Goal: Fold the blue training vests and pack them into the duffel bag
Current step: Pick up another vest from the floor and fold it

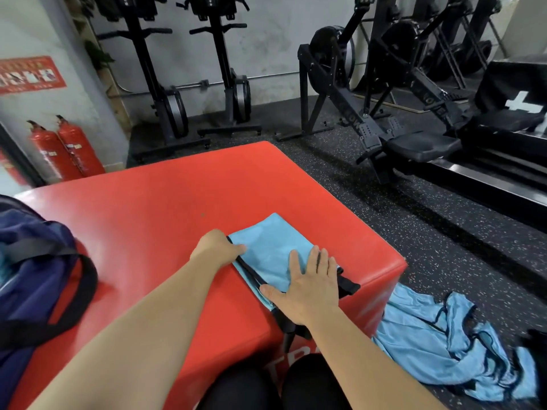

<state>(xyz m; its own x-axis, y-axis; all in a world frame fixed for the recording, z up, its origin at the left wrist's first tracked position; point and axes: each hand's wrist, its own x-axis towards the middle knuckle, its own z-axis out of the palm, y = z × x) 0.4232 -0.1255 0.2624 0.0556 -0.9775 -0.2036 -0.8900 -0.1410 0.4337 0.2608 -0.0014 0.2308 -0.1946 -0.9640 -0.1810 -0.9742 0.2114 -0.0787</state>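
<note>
A light blue vest with black trim (270,247) lies folded flat on the red padded box (165,220). My right hand (307,284) presses flat on its near end with fingers straight. My left hand (217,247) grips the vest's left edge, thumb on top of the cloth. A navy duffel bag (35,270) with black straps sits on the box at the far left, its inside hidden. A heap of unfolded blue vests (444,335) lies on the floor to the right of the box.
Black rowing machines (384,113) stand on the speckled rubber floor (370,196) behind and to the right. Two red fire extinguishers (63,149) lean by the left wall. My knees in black (278,386) are at the box's near side.
</note>
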